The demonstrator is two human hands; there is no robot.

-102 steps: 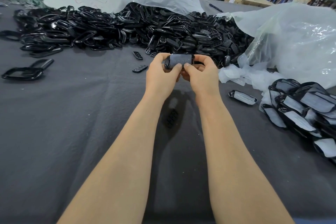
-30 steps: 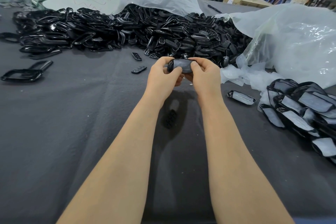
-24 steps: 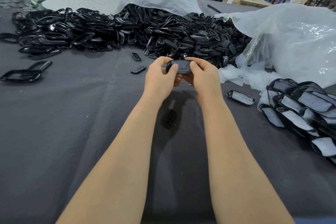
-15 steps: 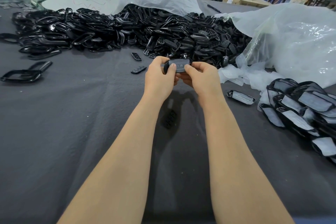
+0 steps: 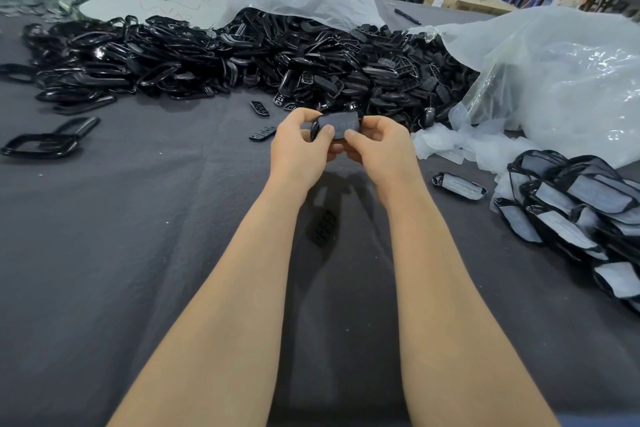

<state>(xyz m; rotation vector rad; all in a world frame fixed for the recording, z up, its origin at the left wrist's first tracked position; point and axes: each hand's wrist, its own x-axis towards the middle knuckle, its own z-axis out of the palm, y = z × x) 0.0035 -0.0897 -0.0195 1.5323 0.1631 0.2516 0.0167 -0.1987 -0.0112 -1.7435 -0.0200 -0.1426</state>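
Now in hand: small black oval plastic shell with grey film on its face (image 5: 337, 125); held above the dark grey cloth-covered table (image 5: 138, 253), just in front of the long heap of loose black plastic parts (image 5: 242, 59)
Left hand (image 5: 298, 149): curled round the shell's left end; thumb pressed on the film
Right hand (image 5: 381, 149): pinching the right end; thumb at the lower edge
Step, as we judge it: smoothing the film onto the face
How we do it well: press from the middle outward; work both thumbs evenly so no corner lifts; brace the back with our fingers; avoid twisting the shell
Likely destination: stack of film-faced black shells (image 5: 571, 208) at our right
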